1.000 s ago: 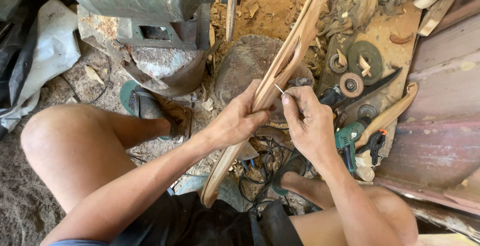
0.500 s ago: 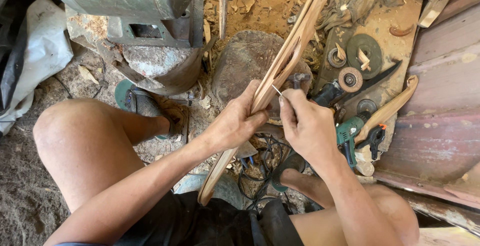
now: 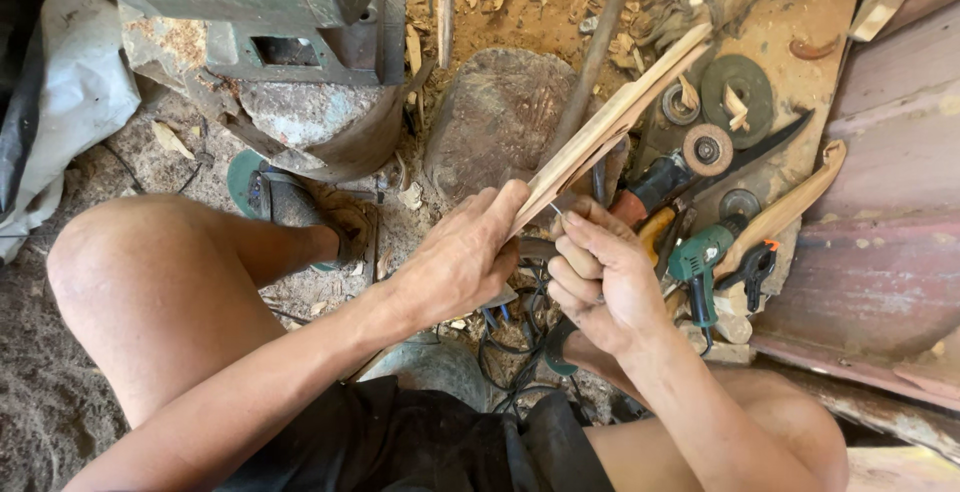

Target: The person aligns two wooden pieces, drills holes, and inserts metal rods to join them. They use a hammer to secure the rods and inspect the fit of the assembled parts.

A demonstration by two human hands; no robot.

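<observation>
My left hand [image 3: 462, 257] grips a long, thin, curved strip of pale wood [image 3: 608, 127] that slants up to the right from my lap. My right hand [image 3: 598, 282] is closed around a small tool with a wooden handle; its thin metal tip [image 3: 553, 209] touches the edge of the strip just above my left fingers. The lower end of the strip is hidden behind my left hand and forearm. I sit low with both knees apart, a sandalled foot [image 3: 300, 207] on the dusty ground.
A heavy grey-green machine [image 3: 250, 12] stands at the upper left beside a flat stone [image 3: 500, 112]. To the right lie a green power drill [image 3: 700, 257], grinding discs [image 3: 740, 87], a second curved wooden piece [image 3: 790, 202] and a black clamp [image 3: 755, 262]. Sawdust and wood chips cover the ground.
The wooden strip has tilted lower to the right and my hands have shifted slightly with it. The right hand's tool stays at the strip's edge.
</observation>
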